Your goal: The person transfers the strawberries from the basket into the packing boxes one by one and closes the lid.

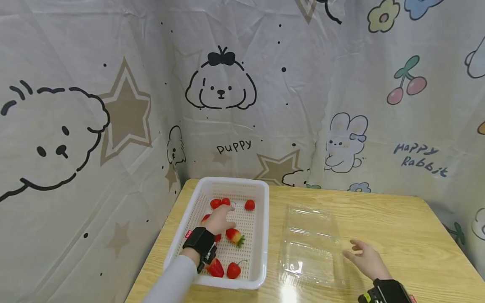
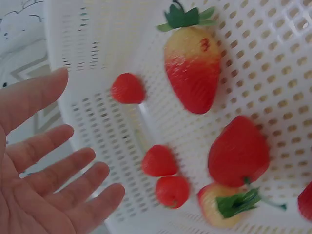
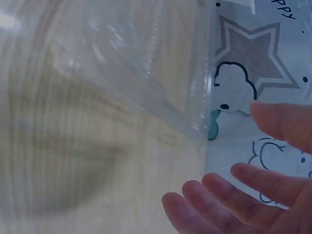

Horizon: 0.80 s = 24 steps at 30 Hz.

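- Plainly, the left hand [image 1: 219, 219] hovered with fingers spread and relaxed inside the white perforated plastic basket [image 1: 261, 235], holding nothing.
- Nearest its fingertips lay three small round red berries [image 2: 159, 161] on the basket's floor; the left wrist view showed the fingers apart from them.
- Also within the basket were larger red-and-yellow strawberries with green leafy caps [image 2: 192, 69], one toward the basket's middle and others toward its near end.
- Just to the right of the basket lay a clear, thin plastic clamshell box [image 1: 310, 246], opened flat on the pale wooden table [image 1: 398, 227].
- The right hand [image 1: 365, 259] rested at the clamshell's far-from-basket edge, fingers loose and parted, gripping nothing; whether it touched the plastic could not be told.
- The berries looked light, smooth and firm, likely imitation fruit, so a gentle pinch across the body with thumb and forefinger should serve; the small ones might roll on the perforated floor.
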### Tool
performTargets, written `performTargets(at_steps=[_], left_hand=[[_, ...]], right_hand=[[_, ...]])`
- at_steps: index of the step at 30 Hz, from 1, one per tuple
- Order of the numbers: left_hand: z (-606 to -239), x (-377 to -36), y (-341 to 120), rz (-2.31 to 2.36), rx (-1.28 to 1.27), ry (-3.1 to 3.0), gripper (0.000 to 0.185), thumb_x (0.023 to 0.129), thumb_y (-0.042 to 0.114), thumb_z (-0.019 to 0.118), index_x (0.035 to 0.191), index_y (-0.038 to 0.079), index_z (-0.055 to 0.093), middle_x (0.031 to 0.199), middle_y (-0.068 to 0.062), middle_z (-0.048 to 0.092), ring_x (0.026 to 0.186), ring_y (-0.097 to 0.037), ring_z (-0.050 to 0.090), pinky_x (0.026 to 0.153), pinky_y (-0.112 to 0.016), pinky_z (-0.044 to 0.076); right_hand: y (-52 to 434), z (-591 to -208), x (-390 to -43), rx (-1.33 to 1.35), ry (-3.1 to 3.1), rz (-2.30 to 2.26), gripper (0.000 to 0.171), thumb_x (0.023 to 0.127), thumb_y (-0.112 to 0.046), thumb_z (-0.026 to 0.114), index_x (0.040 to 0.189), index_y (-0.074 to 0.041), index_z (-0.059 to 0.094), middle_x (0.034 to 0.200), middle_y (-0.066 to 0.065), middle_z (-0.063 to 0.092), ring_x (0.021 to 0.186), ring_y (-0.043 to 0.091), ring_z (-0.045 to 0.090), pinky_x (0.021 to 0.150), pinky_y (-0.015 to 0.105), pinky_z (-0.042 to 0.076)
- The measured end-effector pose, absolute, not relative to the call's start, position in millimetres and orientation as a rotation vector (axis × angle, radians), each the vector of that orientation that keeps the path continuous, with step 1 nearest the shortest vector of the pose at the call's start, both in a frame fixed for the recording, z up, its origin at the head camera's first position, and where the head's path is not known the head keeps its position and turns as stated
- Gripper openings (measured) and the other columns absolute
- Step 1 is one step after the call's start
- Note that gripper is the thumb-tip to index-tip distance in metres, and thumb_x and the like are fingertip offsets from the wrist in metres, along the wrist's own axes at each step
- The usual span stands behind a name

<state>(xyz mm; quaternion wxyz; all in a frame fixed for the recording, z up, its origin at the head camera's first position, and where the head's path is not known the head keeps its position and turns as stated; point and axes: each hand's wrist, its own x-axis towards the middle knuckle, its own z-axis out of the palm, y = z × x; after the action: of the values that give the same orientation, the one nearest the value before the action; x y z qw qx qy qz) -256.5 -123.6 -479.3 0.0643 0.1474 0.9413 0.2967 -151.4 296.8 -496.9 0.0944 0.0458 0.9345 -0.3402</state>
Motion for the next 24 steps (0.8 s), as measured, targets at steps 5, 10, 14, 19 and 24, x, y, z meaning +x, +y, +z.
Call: performTargets(at_steps=[5, 10, 14, 19, 24], left_hand=[[-494.7, -264.8, -118.5, 0.872, 0.417, 2.754, 0.049, 0.077, 0.008, 0.071, 0.121, -0.003, 0.053, 0.123, -0.018, 0.053, 0.113, -0.032, 0.048, 0.097, -0.047, 0.037], [-505.5, -266.3, -115.3, 0.839, 0.428, 2.733, 0.047, 0.075, 0.006, 0.072, 0.118, -0.003, 0.056, 0.121, -0.019, 0.054, 0.112, -0.032, 0.048, 0.096, -0.046, 0.037], [-509.1, -264.3, -112.7, 0.805, 0.458, 2.725, 0.044, 0.073, 0.003, 0.073, 0.114, -0.003, 0.058, 0.117, -0.020, 0.055, 0.106, -0.031, 0.050, 0.093, -0.046, 0.039], [-516.7, -262.4, -112.2, 0.752, 0.506, 2.714, 0.042, 0.072, 0.003, 0.073, 0.111, -0.003, 0.059, 0.114, -0.020, 0.056, 0.105, -0.031, 0.050, 0.090, -0.045, 0.041], [-524.8, -259.4, -112.0, 0.766, 0.482, 2.700, 0.037, 0.071, -0.001, 0.072, 0.107, -0.003, 0.061, 0.109, -0.018, 0.057, 0.094, -0.027, 0.049, 0.085, -0.043, 0.043]], right_hand=[[288.4, -510.6, -143.7, 0.200, 2.724, -1.116, 0.066, 0.086, -0.032, 0.061, 0.122, 0.018, 0.041, 0.102, 0.031, 0.056, 0.083, 0.035, 0.061, 0.066, 0.039, 0.051], [283.6, -522.5, -141.7, 0.309, 2.596, -1.300, 0.055, 0.087, -0.018, 0.060, 0.121, 0.020, 0.041, 0.092, 0.022, 0.058, 0.073, 0.024, 0.061, 0.063, 0.035, 0.052], [281.5, -528.9, -140.4, 0.373, 2.545, -1.374, 0.046, 0.087, -0.010, 0.057, 0.118, 0.021, 0.043, 0.083, 0.015, 0.058, 0.067, 0.018, 0.056, 0.061, 0.034, 0.052], [279.4, -533.8, -138.5, 0.415, 2.522, -1.382, 0.040, 0.086, -0.008, 0.056, 0.114, 0.020, 0.048, 0.076, 0.010, 0.058, 0.061, 0.016, 0.054, 0.057, 0.032, 0.051], [277.7, -535.8, -136.5, 0.465, 2.497, -1.407, 0.034, 0.085, -0.006, 0.055, 0.108, 0.019, 0.051, 0.071, 0.009, 0.057, 0.058, 0.015, 0.055, 0.055, 0.030, 0.050]])
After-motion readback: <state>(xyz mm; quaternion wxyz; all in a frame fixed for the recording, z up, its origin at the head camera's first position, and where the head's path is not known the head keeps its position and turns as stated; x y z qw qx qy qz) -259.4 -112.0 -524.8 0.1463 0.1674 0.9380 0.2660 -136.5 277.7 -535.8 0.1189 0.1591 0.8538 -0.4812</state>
